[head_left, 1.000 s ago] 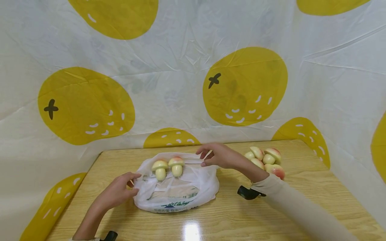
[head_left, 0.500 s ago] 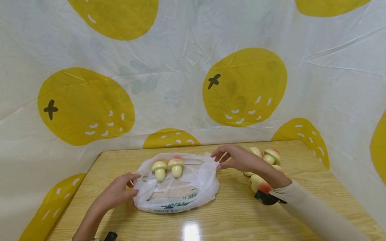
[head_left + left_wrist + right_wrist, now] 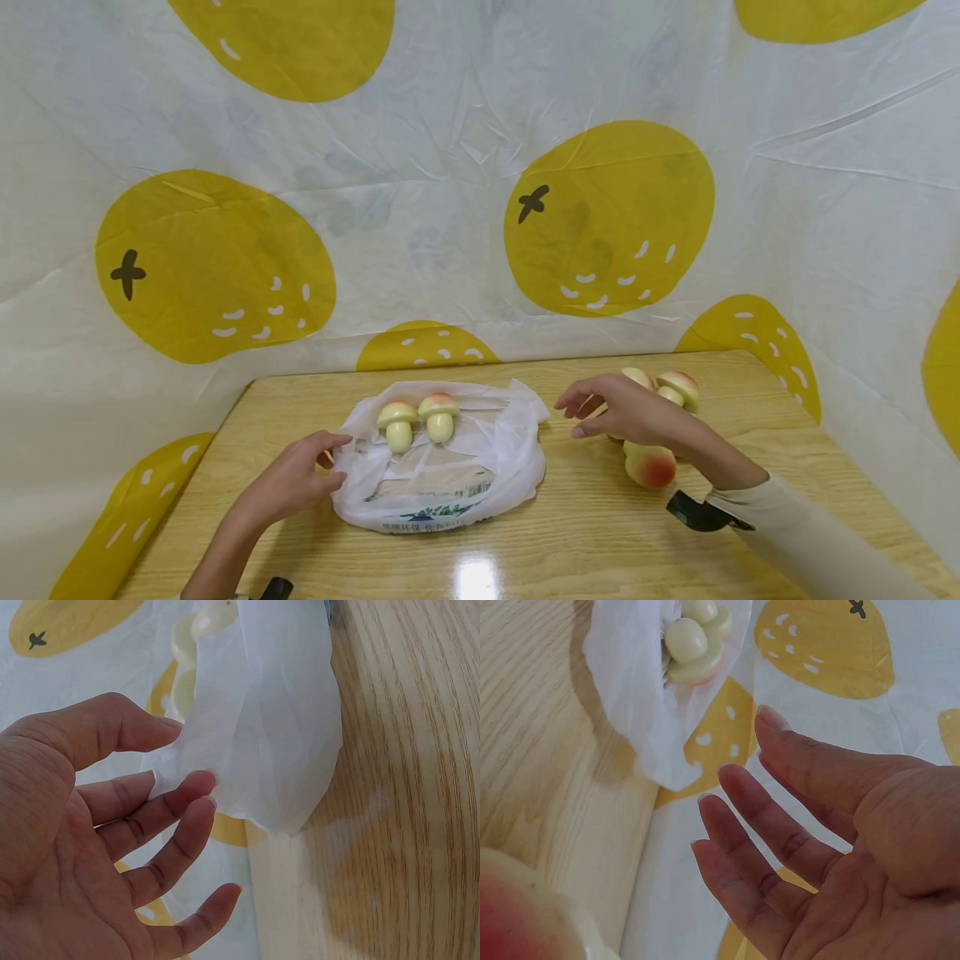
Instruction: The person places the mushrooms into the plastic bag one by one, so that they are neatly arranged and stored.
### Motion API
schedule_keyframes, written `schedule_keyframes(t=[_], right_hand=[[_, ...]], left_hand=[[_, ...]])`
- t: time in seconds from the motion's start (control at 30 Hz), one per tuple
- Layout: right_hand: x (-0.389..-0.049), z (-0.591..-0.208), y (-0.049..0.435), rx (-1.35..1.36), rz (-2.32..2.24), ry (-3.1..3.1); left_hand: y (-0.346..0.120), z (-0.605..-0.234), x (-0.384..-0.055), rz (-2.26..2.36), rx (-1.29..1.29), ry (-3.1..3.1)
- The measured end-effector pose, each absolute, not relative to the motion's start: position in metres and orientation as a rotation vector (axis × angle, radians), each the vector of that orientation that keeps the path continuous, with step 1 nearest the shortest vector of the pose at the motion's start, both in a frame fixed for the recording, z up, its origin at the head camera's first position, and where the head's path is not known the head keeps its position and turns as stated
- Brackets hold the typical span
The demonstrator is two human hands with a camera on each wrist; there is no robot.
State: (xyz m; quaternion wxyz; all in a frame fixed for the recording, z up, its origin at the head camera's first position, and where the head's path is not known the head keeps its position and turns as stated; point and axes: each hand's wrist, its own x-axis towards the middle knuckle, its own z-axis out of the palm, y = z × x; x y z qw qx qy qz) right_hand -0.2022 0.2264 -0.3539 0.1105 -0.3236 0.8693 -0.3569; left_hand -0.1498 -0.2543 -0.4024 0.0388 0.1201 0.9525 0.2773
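Note:
A white plastic bag [image 3: 517, 454] with green print lies spread with its mouth up in the head view. Two mushroom-shaped pieces, one [image 3: 399, 423] left of the other [image 3: 438, 415], rest in its far part, pale yellow with blushed caps. My left hand [image 3: 296, 475] is at the bag's left rim; its fingers touch the plastic [image 3: 277, 712], with thumb and index tips apart. To the bag's right, my right hand [image 3: 630, 408] hovers with loosely bent fingers and holds nothing. Beneath and behind it are similar pieces, including a mushroom [image 3: 678, 388] and a red-blushed one [image 3: 650, 467], partly hidden.
Everything lies on a wood-grain table [image 3: 570, 542]. A white cloth [image 3: 435, 242] with large yellow fruit prints hangs behind and at both sides. Dark wrist straps show on both arms, the right one [image 3: 701, 512] above the table.
My right hand has moved right, from over the bag's far right rim toward the loose pieces. A bit of the rim there now stands up in a point. The left hand stays put.

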Motion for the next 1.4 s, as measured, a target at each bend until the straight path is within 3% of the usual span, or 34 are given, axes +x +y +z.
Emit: schedule_keyframes(t=[1.4], right_hand=[[-0.186,-0.373,0.307,-0.909,-1.002,2.639]], left_hand=[[-0.257,-0.404,-0.147,0.853,0.4,2.928]])
